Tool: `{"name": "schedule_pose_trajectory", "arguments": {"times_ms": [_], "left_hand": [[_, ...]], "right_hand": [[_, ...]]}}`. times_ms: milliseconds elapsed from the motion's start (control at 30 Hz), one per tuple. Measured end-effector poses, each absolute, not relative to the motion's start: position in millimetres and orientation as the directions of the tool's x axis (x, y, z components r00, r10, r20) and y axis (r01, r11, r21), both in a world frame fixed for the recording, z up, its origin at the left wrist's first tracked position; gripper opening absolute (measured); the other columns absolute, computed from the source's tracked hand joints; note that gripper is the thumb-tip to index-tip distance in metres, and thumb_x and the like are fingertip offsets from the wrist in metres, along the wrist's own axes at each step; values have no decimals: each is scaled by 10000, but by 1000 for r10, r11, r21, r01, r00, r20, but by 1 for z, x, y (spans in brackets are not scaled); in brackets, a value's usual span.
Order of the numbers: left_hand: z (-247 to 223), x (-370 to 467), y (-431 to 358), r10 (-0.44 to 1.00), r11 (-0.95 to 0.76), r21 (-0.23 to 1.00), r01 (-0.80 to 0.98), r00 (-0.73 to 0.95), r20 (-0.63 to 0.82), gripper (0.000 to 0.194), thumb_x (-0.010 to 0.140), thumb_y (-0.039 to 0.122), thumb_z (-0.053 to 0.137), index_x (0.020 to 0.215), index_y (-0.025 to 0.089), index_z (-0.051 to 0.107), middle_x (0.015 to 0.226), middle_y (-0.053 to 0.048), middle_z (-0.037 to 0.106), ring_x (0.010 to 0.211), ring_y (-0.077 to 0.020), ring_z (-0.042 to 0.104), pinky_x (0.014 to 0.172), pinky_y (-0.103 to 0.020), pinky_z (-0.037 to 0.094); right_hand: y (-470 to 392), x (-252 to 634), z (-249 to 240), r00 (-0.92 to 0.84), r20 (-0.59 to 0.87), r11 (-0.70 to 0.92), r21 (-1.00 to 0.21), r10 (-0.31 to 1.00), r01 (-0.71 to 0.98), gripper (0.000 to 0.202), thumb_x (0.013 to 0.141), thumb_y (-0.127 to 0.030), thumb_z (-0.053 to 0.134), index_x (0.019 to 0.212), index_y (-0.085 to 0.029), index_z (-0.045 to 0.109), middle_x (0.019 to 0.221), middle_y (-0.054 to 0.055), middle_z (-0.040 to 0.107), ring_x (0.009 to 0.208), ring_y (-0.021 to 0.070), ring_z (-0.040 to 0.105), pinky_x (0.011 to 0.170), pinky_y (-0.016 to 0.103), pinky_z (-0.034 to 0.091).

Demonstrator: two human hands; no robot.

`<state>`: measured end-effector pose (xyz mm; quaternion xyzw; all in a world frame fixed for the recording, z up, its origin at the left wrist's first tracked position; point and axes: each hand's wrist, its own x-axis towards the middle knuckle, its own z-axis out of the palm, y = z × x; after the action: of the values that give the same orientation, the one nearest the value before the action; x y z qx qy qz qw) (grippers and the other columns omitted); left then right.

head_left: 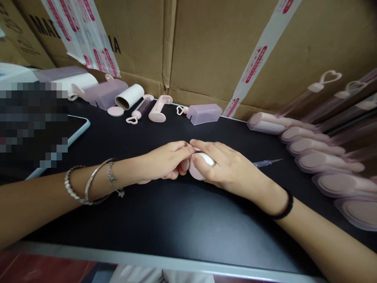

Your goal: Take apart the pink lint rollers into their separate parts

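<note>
Just in front of me, above the black tabletop, both hands meet around a lint roller with a white roll and pale pink round ends [196, 169]. My left hand [165, 160] is closed on its left end, thumb on top, with most fingers hidden beneath. My right hand [232, 165] wraps the other side, its thumb pressed along the white roll and its fingers over the top. Much of the roller is covered by the fingers. Past my right wrist lies a small clear-handled screwdriver-like tool [265, 162], its thin tip pointing right.
Along the cardboard box [206, 51] lie a white roll [131, 96], a pink bracket [160, 110], a heart-ended handle [140, 111] and a translucent purple cover [204, 114]. Several covered rollers [318, 160] line the right side. A blue-edged device [79, 133] is at left.
</note>
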<state>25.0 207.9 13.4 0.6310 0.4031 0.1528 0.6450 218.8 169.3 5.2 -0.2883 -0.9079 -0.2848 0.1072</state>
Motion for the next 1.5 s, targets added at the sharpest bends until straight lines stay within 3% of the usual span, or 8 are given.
{"name": "schedule_pose_trajectory", "arguments": {"times_ms": [267, 567, 933, 1100, 1233, 1367, 1500], "left_hand": [[16, 25, 209, 697, 173, 925, 338, 622, -357, 177, 890, 273, 352, 775, 168, 437, 571, 52, 436, 394, -23, 307, 340, -138, 202], [16, 25, 210, 698, 190, 917, 350, 609, -377, 99, 832, 219, 396, 759, 170, 442, 547, 54, 441, 387, -29, 312, 330, -137, 185], [17, 25, 210, 704, 174, 920, 352, 609, -366, 86, 783, 188, 403, 801, 167, 484, 520, 64, 414, 390, -34, 312, 321, -124, 197], [18, 25, 209, 699, 199, 919, 341, 607, -377, 89, 783, 191, 415, 831, 172, 488, 530, 59, 435, 385, -36, 314, 322, -127, 193], [17, 25, 210, 696, 214, 920, 328, 610, -379, 55, 782, 189, 417, 758, 173, 464, 542, 56, 433, 380, -27, 312, 321, -122, 185], [15, 24, 210, 711, 204, 924, 325, 599, -367, 82, 798, 195, 408, 739, 171, 460, 551, 44, 464, 373, -27, 324, 313, -120, 192], [15, 23, 209, 712, 161, 934, 319, 618, -334, 112, 832, 221, 398, 751, 172, 457, 568, 33, 501, 358, -33, 357, 310, -133, 226]], "right_hand": [[172, 218, 8, -827, 381, 701, 447, 413, 555, 262, 882, -133, 464, 1127, -210, 414, 1292, 130, 529, 915, 167, 569, 773, 344, 503], [172, 218, 9, -827, 387, 727, 411, 408, 550, 229, 874, -115, 465, 1075, -220, 437, 1285, 117, 542, 966, 182, 578, 744, 341, 511], [169, 212, 6, -752, 389, 686, 324, 531, 652, 238, 869, -118, 428, 1068, -232, 493, 1256, 49, 558, 1029, 210, 582, 805, 354, 517], [171, 214, 8, -829, 394, 733, 407, 397, 544, 191, 850, -102, 486, 1009, -207, 478, 1247, 104, 563, 1016, 226, 593, 786, 368, 513], [174, 214, 7, -825, 420, 734, 408, 378, 544, 156, 857, -111, 498, 970, -216, 477, 1253, 92, 568, 1035, 225, 590, 772, 373, 523], [175, 215, 7, -830, 404, 749, 390, 384, 536, 165, 883, -144, 484, 1035, -207, 495, 1289, 107, 559, 1060, 224, 586, 790, 382, 528], [172, 218, 9, -815, 381, 760, 330, 436, 560, 300, 900, -143, 449, 1193, -202, 472, 1351, 112, 523, 1103, 222, 575, 859, 404, 510]]}}
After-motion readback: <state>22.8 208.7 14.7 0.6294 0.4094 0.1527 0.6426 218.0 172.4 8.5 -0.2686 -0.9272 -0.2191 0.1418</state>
